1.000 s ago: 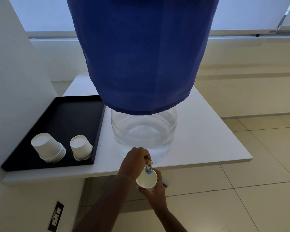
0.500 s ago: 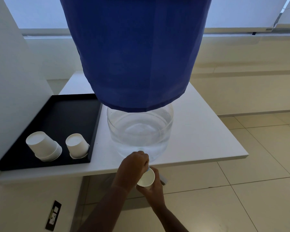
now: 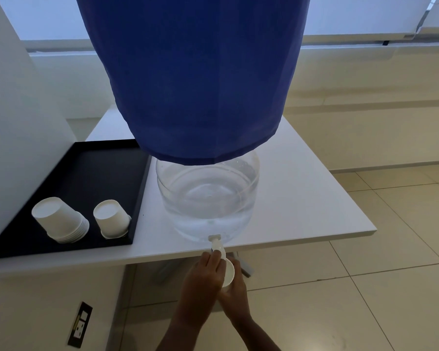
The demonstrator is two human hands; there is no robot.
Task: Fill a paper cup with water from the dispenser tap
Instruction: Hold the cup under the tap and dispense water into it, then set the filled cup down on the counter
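Observation:
A clear water jug (image 3: 208, 198) under a blue cloth cover (image 3: 195, 72) stands at the front edge of the white table (image 3: 302, 198). Its white tap (image 3: 216, 245) sticks out over the edge. My left hand (image 3: 204, 277) is closed on the tap's end. My right hand (image 3: 235, 292) holds a white paper cup (image 3: 229, 273) right below the tap, partly hidden by the left hand. Whether water is flowing cannot be seen.
A black tray (image 3: 86, 178) lies at the left of the table with a stack of upturned paper cups (image 3: 58, 220) and a single upturned cup (image 3: 110, 219). A white wall stands left. Tiled floor spreads right, and a wall socket (image 3: 80, 324) is below.
My hands and the cup have dropped slightly below the table edge, so the tap's white neck now shows. The view has shifted a little.

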